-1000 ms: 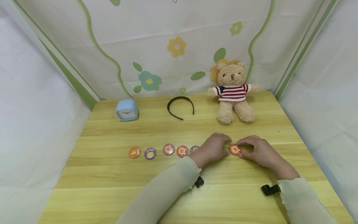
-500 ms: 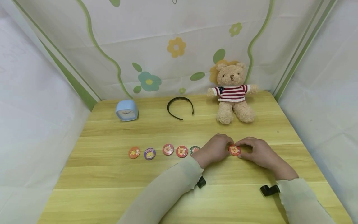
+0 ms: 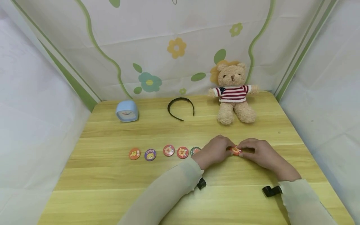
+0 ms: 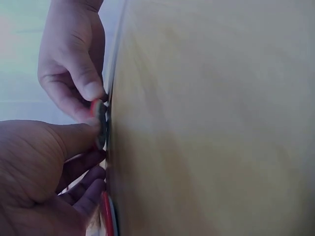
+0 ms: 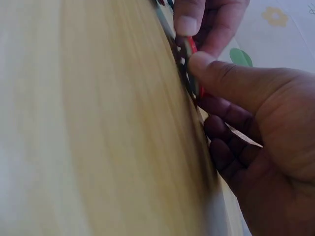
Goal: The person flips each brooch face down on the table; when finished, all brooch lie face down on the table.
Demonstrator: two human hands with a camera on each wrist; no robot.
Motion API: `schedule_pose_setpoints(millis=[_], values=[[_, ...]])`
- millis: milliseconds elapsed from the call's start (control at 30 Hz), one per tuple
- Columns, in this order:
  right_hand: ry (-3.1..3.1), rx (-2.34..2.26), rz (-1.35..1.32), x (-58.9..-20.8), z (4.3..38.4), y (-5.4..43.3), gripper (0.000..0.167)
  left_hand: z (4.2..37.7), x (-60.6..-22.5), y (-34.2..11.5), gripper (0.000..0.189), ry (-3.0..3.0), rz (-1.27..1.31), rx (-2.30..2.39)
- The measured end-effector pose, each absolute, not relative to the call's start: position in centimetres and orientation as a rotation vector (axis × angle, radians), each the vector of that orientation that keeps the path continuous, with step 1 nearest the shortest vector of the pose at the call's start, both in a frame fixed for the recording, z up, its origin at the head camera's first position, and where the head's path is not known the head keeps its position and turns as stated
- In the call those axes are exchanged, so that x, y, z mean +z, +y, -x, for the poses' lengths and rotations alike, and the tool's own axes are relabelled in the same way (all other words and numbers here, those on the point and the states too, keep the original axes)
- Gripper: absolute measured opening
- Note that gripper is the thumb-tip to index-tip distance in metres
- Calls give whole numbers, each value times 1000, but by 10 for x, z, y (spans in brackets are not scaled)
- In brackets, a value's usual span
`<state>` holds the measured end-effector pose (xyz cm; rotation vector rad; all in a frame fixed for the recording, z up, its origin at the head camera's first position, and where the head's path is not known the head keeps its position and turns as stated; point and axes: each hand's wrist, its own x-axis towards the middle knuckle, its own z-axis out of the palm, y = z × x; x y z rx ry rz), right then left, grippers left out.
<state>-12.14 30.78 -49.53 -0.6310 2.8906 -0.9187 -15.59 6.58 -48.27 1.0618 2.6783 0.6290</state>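
Observation:
A round red button badge [image 3: 236, 151] is between the two hands at the right of the row on the wooden table. My left hand [image 3: 217, 150] pinches its left edge with thumb and fingers, while my right hand [image 3: 261, 153] pinches the opposite edge. From the left wrist view the badge [image 4: 101, 125] appears side-on, with both thumbs on its rim. Fingertips hide part of its red face in the right wrist view. Left of my hands lie a green badge [image 3: 194, 151], partly hidden by the left wrist, and two red badges [image 3: 182, 152].
Farther left are a purple badge [image 3: 150, 154] and an orange badge [image 3: 134, 153]. At the back stand a blue clock [image 3: 127, 111] and a teddy bear [image 3: 232, 93] in a striped shirt, with a black headband [image 3: 181, 108] between them. White cloth walls [image 3: 112, 62] enclose the table.
My left hand has moved right, from just beside the red badge to pinching its left edge. The badge's face now shows narrower. My right hand has kept its hold almost in place.

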Motion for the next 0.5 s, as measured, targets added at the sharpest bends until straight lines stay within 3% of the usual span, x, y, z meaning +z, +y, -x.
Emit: schedule_pose_setpoints(millis=[200,500], values=[[2952,-952,615,-496,122,310,18,157,-482,65,32,2702,-1086,562],[3073,-998,597,-498,125,302,12,156,-475,68,24,2827,-1010,608]])
